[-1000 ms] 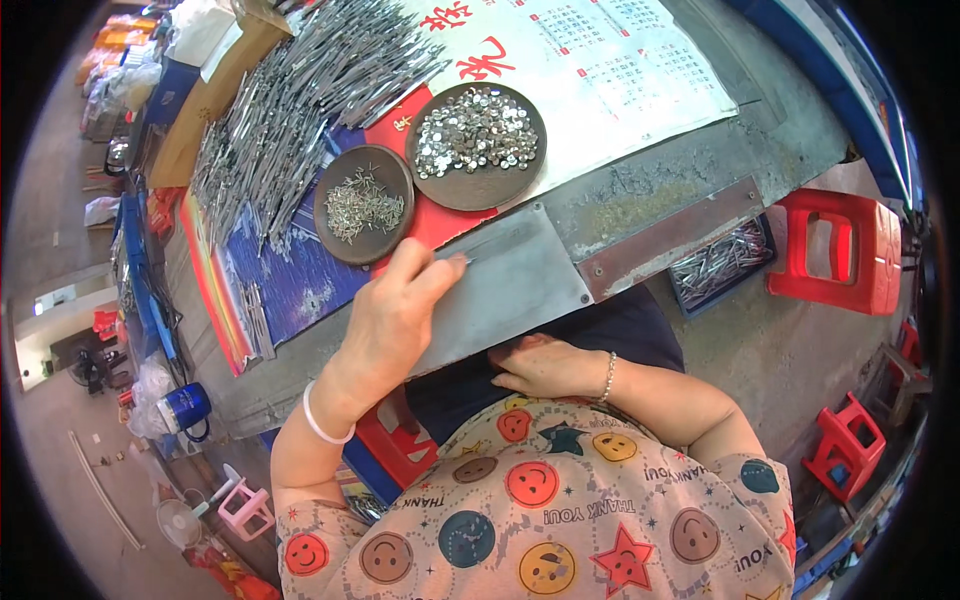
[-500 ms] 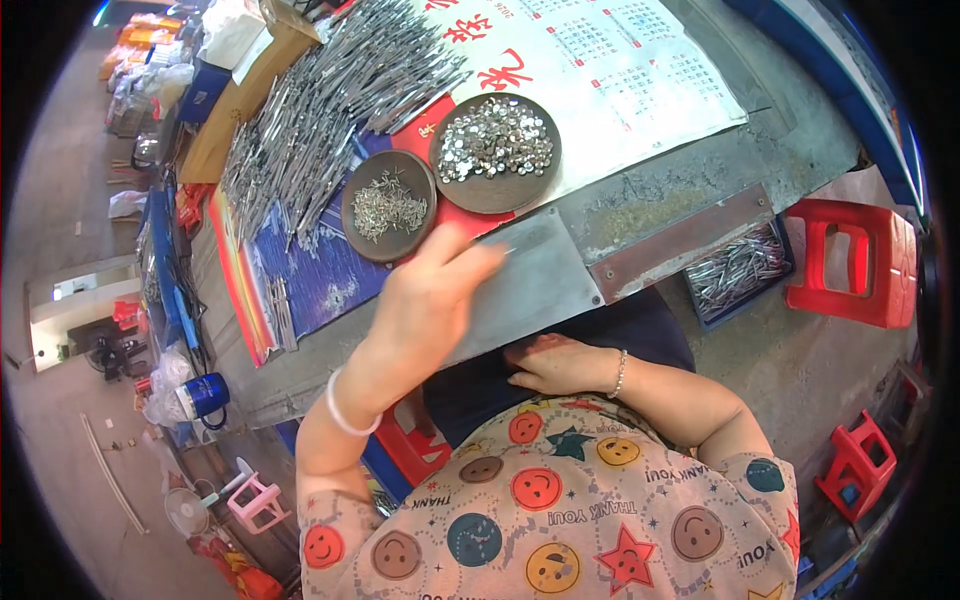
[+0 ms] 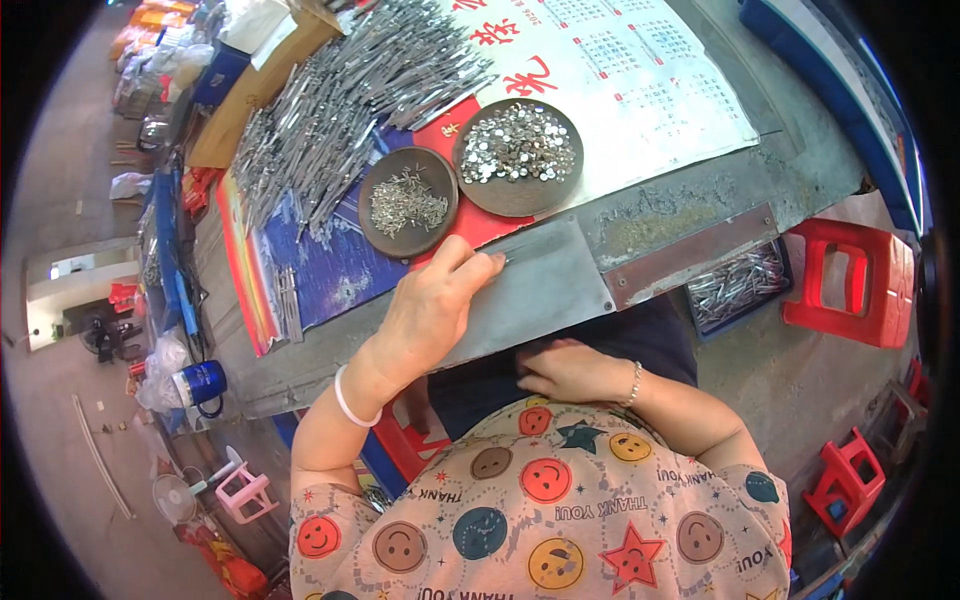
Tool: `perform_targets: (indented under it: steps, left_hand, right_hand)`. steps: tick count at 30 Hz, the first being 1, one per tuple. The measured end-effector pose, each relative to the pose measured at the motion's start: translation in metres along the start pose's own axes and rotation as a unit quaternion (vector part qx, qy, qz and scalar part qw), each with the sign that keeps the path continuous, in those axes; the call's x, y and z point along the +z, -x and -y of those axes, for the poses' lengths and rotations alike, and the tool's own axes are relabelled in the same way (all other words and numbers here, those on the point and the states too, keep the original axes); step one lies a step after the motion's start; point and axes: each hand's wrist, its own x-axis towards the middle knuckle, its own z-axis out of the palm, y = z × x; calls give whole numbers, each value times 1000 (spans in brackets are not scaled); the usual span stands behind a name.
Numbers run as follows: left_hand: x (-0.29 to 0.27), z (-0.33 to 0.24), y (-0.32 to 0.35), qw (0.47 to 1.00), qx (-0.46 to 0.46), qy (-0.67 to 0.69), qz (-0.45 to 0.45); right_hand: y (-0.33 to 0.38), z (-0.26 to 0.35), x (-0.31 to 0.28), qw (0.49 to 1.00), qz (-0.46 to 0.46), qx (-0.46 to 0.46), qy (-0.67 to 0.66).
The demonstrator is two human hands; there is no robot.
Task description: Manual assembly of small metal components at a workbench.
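Note:
Over the bare metal plate (image 3: 550,275) at the bench's near edge is my left hand (image 3: 430,305), its thumb and forefinger pinched on a small metal pin (image 3: 508,260) of which only a tip shows. Just beyond that hand sits a round brown dish (image 3: 376,237) of small silvery pins (image 3: 408,202). A larger brown dish (image 3: 570,190) to its right holds small shiny discs (image 3: 515,142). My right hand (image 3: 578,372) lies low over my dark-clothed lap, below the bench edge. Its fingers are curled, and whatever may be inside them is hidden.
A big heap of thin metal strips (image 3: 350,110) covers the bench's far left, over a printed calendar sheet (image 3: 640,110). A blue tray of metal parts (image 3: 735,290) stands right of my lap, beside a red stool (image 3: 850,285). A blue mug (image 3: 203,384) is at left.
The view has shifted slightly, moving the dishes rightward in the picture. My left hand, blurred before, is now steadier over the plate, still pinching. My right hand stays at my lap.

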Motion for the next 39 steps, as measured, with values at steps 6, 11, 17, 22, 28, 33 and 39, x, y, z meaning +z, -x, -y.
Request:
perform_targets:
  steps: [6, 11, 17, 22, 28, 33, 39]
  left_hand:
    - [-3, -30, 29, 979, -63, 183, -58]
    - [-4, -69, 59, 820, -140, 554, -43]
    - [16, -83, 82, 777, -117, 611, -97]
    - [41, -89, 92, 755, -55, 621, -205]
    - [62, -101, 97, 757, -35, 563, -330]
    - [73, -105, 91, 783, 31, 470, -406]
    - [88, -110, 99, 739, -33, 538, -405]
  right_hand:
    - [38, 58, -35, 975, -97, -159, -122]
    - [49, 85, -51, 931, -311, -166, -91]
    - [34, 97, -41, 885, -412, -218, 3]
    - [25, 106, -34, 871, -421, -252, 31]
    - [18, 114, -28, 888, -388, -248, -6]
    - [1, 105, -16, 816, -465, -345, 8]
    - [0, 102, -13, 817, -471, -305, 132]
